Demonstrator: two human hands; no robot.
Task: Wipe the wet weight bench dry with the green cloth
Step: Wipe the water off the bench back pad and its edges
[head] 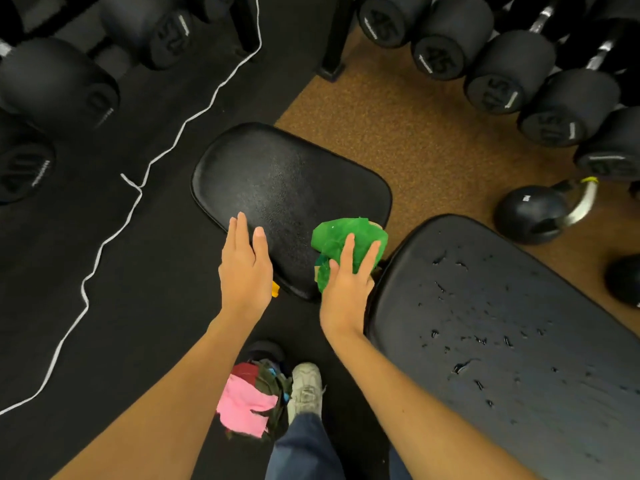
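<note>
The bench seat pad [287, 188] sits in the middle of the frame, black and shiny, with no clear droplets on it. The right hand [346, 289] presses the green cloth [343, 244] flat against the pad's right corner, fingers straight and slightly spread; the cloth is bunched, and the palm hides its near part. The left hand [244, 265] rests flat on the pad's near left edge, fingers straight and close together. A small yellow bit [275, 289] peeks out below it, too hidden to identify. The bench back pad [502, 341] fills the lower right, cut off by the frame edge and dotted with water drops. Dumbbells [491, 64] line the upper right, their numbers blurred. A heap of rags [249, 403] lies at the bottom centre beside a white shoe [306, 389].
</note>
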